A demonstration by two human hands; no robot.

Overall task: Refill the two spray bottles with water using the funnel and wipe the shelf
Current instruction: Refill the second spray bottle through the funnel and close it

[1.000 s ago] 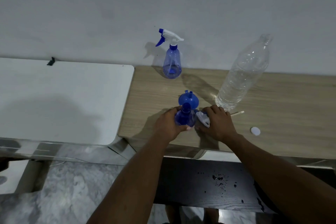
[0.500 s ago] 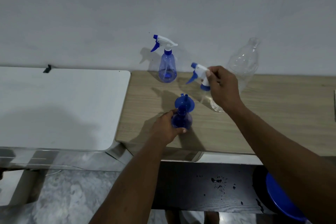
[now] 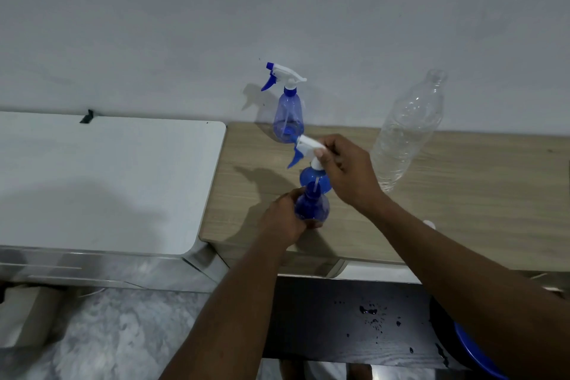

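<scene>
My left hand [image 3: 282, 219] grips a blue spray bottle [image 3: 312, 206] standing near the front of the wooden shelf [image 3: 462, 210]. My right hand [image 3: 345, 170] holds its white and blue spray head [image 3: 303, 148] just above the bottle, with the dip tube reaching down into the neck. A blue funnel [image 3: 320, 178] lies on the shelf right behind the bottle. A second spray bottle [image 3: 288, 114], with its head on, stands by the wall. A large clear water bottle [image 3: 404, 139], open and partly full, stands to the right.
A white cap [image 3: 429, 224] lies on the shelf beside my right forearm. A white table [image 3: 101, 182] adjoins the shelf on the left. Below is a dark lower board [image 3: 348, 321] with water drops, and a blue basin rim [image 3: 475, 355] at the bottom right.
My right hand lifted the spray head off the shelf, swung it up to the right, then brought it over the bottle and put the tube into the neck. My left hand kept holding the bottle.
</scene>
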